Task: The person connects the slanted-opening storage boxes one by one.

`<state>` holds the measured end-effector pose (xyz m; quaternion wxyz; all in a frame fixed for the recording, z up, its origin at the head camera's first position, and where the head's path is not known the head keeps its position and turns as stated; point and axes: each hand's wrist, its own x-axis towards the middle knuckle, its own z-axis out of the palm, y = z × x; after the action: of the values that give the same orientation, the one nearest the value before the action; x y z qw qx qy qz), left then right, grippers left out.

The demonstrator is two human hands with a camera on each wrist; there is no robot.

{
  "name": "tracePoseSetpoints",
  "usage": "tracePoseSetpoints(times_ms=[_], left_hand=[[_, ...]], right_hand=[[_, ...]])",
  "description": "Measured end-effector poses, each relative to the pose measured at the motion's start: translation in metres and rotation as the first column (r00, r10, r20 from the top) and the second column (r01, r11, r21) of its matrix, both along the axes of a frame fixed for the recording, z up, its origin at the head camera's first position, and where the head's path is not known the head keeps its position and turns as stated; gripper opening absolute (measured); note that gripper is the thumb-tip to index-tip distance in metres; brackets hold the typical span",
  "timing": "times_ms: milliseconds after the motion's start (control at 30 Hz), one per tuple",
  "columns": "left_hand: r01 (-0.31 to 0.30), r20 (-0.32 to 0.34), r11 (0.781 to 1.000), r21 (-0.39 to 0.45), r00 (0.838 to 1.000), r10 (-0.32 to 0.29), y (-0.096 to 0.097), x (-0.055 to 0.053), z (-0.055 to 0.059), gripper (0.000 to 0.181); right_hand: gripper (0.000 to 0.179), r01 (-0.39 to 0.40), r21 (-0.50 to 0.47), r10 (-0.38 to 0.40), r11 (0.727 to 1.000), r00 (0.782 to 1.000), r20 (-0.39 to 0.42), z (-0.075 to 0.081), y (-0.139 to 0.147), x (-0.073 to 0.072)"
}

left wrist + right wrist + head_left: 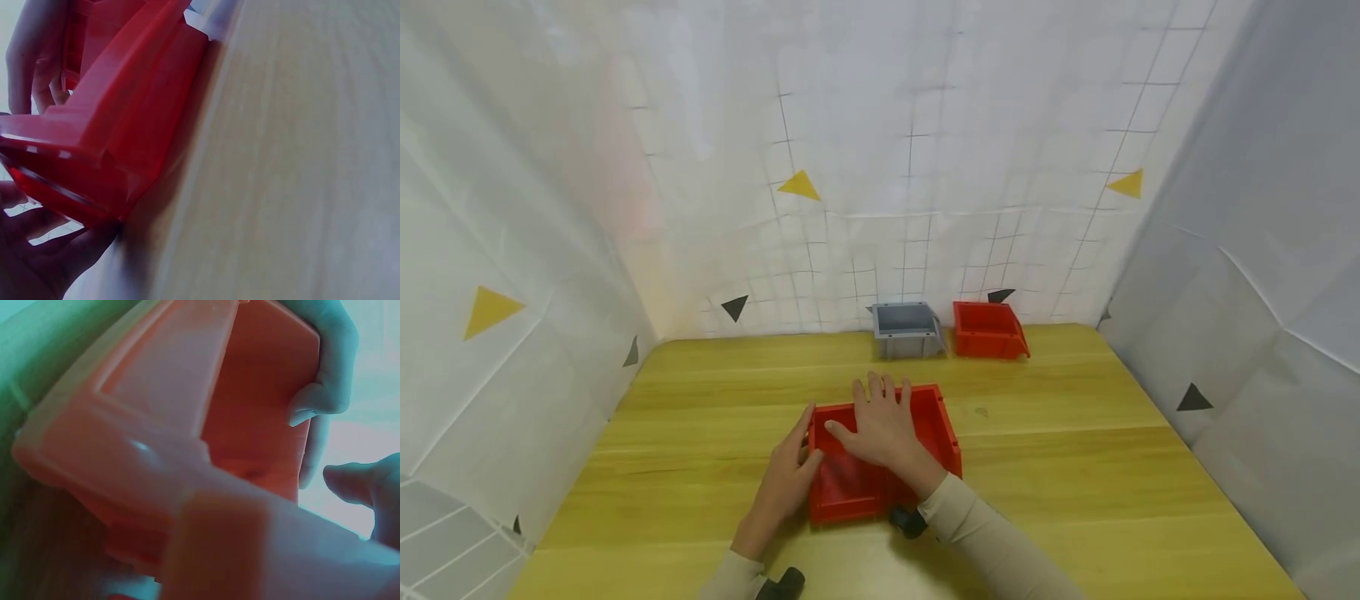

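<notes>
Beige sleeves (992, 533) nearest, well behind the fingers, black wrist units (782, 583) strapped at both cuffs. Left hand (784, 483): holding the left wall of the left red bin (837, 483), thumb hooked inside the rim, fingers along the outer side. Left wrist view confirms fingertips against that outer wall, low near the table. Left bin is on the wooden table (670, 467), directly right of the left fingers, its front lip toward the person.

Right hand (883, 429): fingers spread wide, palm down over the bins, fingertips reaching the far rim, thumb pointing toward the left hand. Nothing pinched; cannot tell if the fingertips press the rim. Second red bin (938, 425) sits just right of the left one, under and right of the right fingers; seam between them mostly hidden by the hand.

Beyond the right fingertips, at the table's back edge: grey bin (908, 343), then a small red bin (988, 337) just right of it. Farthest: white sheeting (865, 125) with grid lines, yellow triangles (801, 185) and black triangles (735, 307).
</notes>
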<state>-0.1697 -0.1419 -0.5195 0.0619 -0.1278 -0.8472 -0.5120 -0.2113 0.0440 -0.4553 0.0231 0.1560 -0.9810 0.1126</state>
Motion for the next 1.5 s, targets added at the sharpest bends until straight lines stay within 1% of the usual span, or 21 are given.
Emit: tracePoseSetpoints(times_ms=[333, 800, 1000, 1233, 1500], left_hand=[[-0.001, -0.003, 1.0, -0.008, 1.0, 0.001, -0.001, 0.0, -0.001, 0.073], [0.002, -0.007, 1.0, -0.001, 1.0, -0.002, 0.0, 0.0, 0.0, 0.073], [-0.002, -0.007, 1.0, -0.006, 1.0, 0.002, 0.0, 0.0, -0.001, 0.073], [0.004, -0.002, 1.0, 0.002, 1.0, -0.004, 0.0, 0.0, -0.001, 0.074], [0.001, -0.011, 1.0, 0.0, 1.0, -0.001, 0.0, -0.001, 0.0, 0.073]], right_hand=[[0.088, -0.002, -0.001, 0.002, 1.0, 1.0, -0.006, -0.007, 0.0, -0.002], [0.087, 0.002, -0.002, -0.002, 1.0, 1.0, -0.006, -0.007, 0.001, -0.002], [0.087, 0.006, -0.003, -0.006, 1.0, 1.0, -0.012, -0.007, 0.001, -0.002], [0.088, 0.013, -0.022, -0.013, 1.0, 1.0, -0.005, -0.01, 0.0, -0.003], [0.088, 0.011, -0.021, -0.011, 1.0, 1.0, -0.014, -0.01, 0.0, -0.004]])
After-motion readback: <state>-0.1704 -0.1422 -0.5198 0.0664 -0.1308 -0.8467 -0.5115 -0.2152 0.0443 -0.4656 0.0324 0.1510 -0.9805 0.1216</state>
